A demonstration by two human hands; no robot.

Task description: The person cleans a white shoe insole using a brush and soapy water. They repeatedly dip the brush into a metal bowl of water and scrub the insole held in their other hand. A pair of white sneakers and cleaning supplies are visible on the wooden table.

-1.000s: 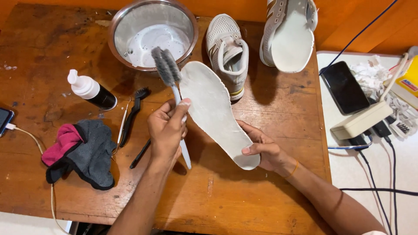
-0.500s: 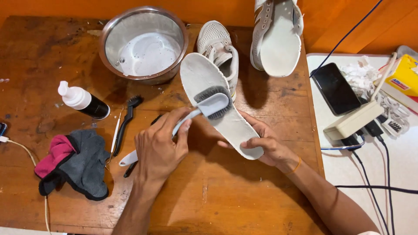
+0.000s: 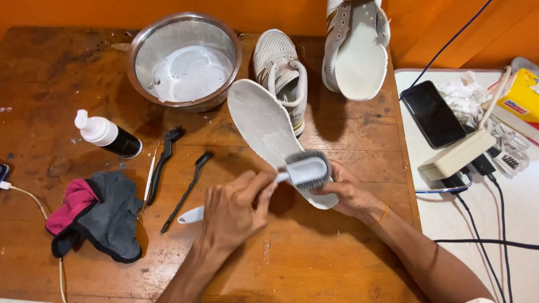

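- Insole (image 3: 264, 120), pale grey and thin, lies slanted over the middle of the counter (image 3: 67, 62), its toe end up near the bowl and its heel end down in my right hand (image 3: 345, 193).
- My right hand's fingers are clamped on the heel end from beneath, and that looks the sensible place to hold it.
- I judge the insole light, soft and bendy; held at one end only, it would likely flex under pressure, and it may be slick if wet.
- My left hand (image 3: 230, 213) has its fingers wrapped tight on the white handle of a scrubbing brush (image 3: 306, 168), whose grey head sits bristles-down on the insole close to the heel.
- Toward the far edge stands a steel bowl (image 3: 185, 59) holding a little cloudy liquid, just beside the insole's toe.
- A grey sneaker (image 3: 281, 70) lies touching or nearly under the insole; a second sneaker (image 3: 356, 47) stands sole-up at the far edge.
- Toward the left edge lie a dark bottle with a white cap (image 3: 106, 137) and a bunched grey and pink cloth (image 3: 98, 216).
- Two slim black brushes (image 3: 168, 163) and a thin white pick lie between the cloth and my left hand.
- Past the right edge, a white surface carries a phone (image 3: 432, 112), a power strip (image 3: 457, 154) and cables, well apart from the work.
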